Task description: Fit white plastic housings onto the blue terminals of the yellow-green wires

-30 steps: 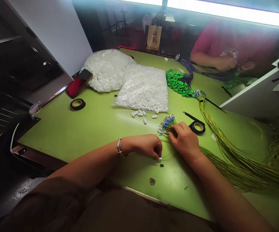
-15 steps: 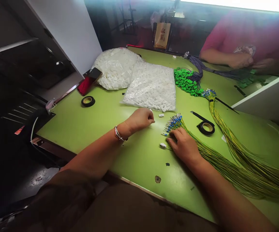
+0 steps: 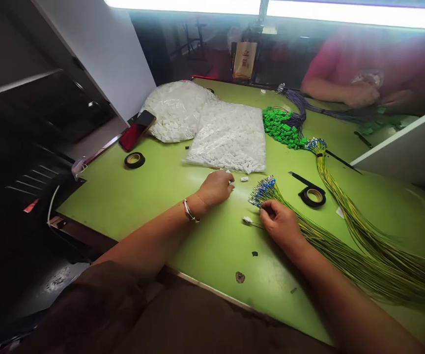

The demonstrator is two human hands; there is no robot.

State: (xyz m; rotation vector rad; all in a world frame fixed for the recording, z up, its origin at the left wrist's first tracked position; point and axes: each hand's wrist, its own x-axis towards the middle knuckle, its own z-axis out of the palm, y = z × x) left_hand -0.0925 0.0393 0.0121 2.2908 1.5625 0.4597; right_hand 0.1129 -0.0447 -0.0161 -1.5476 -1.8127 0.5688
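My left hand [image 3: 217,188] is closed near the front of the bag, fingertips pinched around what looks like a small white connector, mostly hidden by the fingers. Another white connector [image 3: 244,179] lies just right of it. My right hand [image 3: 281,220] pinches a wire at the near side of a bundle of yellow-green wires [image 3: 308,228], whose tips carry metal terminals with blue sleeves [image 3: 263,190]. Below those tips rests a white connector with a wire in it [image 3: 247,220]; the wire runs under my right hand.
Two clear bags of white connectors [image 3: 230,140] [image 3: 177,110] stand behind my hands. Black tape rolls [image 3: 134,160] [image 3: 313,196], a phone [image 3: 138,129], green connectors [image 3: 282,129] and a second wire bundle [image 3: 332,184] lie about the green table [image 3: 205,246]. A person in pink [image 3: 363,73] sits opposite.
The view has tilted up slightly. My right hand has drawn a little right and lifted, its thumb and finger now pinched at the wire tips. My left hand stays near the bag's front edge.
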